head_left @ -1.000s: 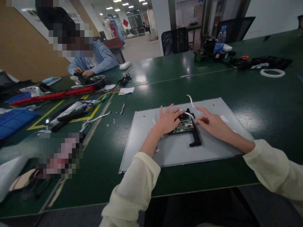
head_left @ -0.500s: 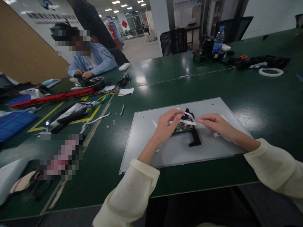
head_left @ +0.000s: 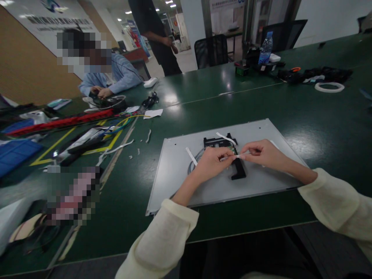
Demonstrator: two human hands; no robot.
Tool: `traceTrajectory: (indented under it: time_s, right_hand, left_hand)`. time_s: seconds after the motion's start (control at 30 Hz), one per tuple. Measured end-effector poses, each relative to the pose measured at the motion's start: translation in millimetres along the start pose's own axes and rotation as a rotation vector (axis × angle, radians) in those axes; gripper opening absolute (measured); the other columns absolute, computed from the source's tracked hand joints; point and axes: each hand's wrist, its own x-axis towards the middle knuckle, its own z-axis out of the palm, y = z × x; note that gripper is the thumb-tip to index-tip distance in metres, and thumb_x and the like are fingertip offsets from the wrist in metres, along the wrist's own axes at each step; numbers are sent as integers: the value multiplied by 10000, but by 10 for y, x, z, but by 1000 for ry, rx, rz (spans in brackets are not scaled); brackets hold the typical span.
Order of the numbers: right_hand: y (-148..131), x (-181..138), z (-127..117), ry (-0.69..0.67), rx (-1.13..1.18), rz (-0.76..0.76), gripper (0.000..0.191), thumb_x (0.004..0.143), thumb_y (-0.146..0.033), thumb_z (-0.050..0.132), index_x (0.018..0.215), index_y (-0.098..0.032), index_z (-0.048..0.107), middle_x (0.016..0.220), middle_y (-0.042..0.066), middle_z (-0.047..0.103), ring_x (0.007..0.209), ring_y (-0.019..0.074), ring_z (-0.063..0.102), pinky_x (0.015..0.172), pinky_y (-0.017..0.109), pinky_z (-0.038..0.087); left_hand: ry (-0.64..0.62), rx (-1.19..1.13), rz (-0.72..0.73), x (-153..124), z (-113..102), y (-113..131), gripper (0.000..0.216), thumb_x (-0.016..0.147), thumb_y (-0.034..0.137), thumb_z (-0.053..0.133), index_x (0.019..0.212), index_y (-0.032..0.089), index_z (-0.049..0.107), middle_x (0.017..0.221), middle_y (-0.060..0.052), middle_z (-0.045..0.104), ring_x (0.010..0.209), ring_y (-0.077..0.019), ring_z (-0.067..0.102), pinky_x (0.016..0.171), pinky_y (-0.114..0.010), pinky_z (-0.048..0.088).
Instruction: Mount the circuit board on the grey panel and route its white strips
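Observation:
My left hand (head_left: 212, 163) and my right hand (head_left: 263, 155) meet fingertip to fingertip, both closed in a pinch on a short white strip of tape (head_left: 237, 156). Below them is a black bracket (head_left: 238, 170) with a green circuit board, which my left hand partly covers. The bracket lies on a flat grey panel (head_left: 174, 170). One white strip (head_left: 225, 138) crosses the bracket's far side; another white strip (head_left: 191, 156) sticks to the panel by a grey cable (head_left: 190, 167), left of the bracket.
A white ring-shaped roll (head_left: 329, 87) lies at the right. Beyond it stand a water bottle (head_left: 265, 48) and black items. Tools, a blue tray (head_left: 19, 153) and scraps cover the table's left. Across the table sits a person in a blue top (head_left: 124, 73); another person stands behind.
My hands have drawn together, and the strip between them, earlier long and looped, now shows only a short piece. Both hands are lower over the bracket. The standing person has moved right.

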Motion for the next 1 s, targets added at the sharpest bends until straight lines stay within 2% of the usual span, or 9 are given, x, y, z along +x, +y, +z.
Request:
traceTrajectory:
  time_s: [0.17, 0.27, 0.4, 0.57, 0.8, 1.0]
  right_hand:
    - [39, 8, 0, -4, 10, 61, 411, 801, -546, 594, 689, -154, 645, 487, -71, 294, 475, 62, 258, 487, 223, 192]
    - [70, 15, -10, -32, -26, 107, 428, 818, -536, 566, 629, -154, 612, 480, -56, 346, 465, 64, 280, 478, 229, 193]
    - [60, 9, -10, 1, -153, 86, 395, 835, -487, 548, 633, -158, 631, 478, -48, 358, 476, 70, 310, 496, 233, 206]
    - [2, -16, -3, -23, -209, 62, 331, 847, -408, 514, 690, -165, 675, 519, -28, 454, 501, 82, 372, 508, 233, 231]
    - [-34, -21, -16, -96, -217, 83, 245, 809, -317, 523, 699, -168, 684, 482, -47, 403, 479, 77, 345, 507, 226, 236]
    - [-7, -25, -17, -45, -89, 119, 322, 834, -430, 530, 758, -160, 688, 486, -56, 369, 467, 74, 320, 490, 225, 213]
  left_hand:
    - [-46, 12, -23, 7, 49, 103, 198, 885, 258, 496, 760, 157, 612, 545, 42, 578, 503, -74, 498, 565, -198, 381]
    - [-35, 104, -43, 5, 87, 148, 258, 892, 260, 473, 666, 162, 550, 540, 36, 552, 511, -84, 494, 544, -205, 357]
    - [11, 280, -40, 2, 120, 152, 264, 886, 258, 477, 645, 167, 536, 555, 25, 534, 513, -98, 469, 530, -228, 314]
    - [-27, 378, -122, 12, 127, 123, 271, 900, 272, 463, 679, 166, 578, 607, 0, 580, 544, -118, 501, 530, -243, 308]
    - [-71, 334, -135, 4, 72, 138, 249, 877, 279, 487, 674, 167, 578, 599, -2, 589, 547, -121, 515, 536, -242, 335]
    - [-29, 236, -176, 0, 11, 194, 185, 855, 245, 486, 728, 159, 587, 599, 0, 584, 548, -115, 520, 542, -231, 363]
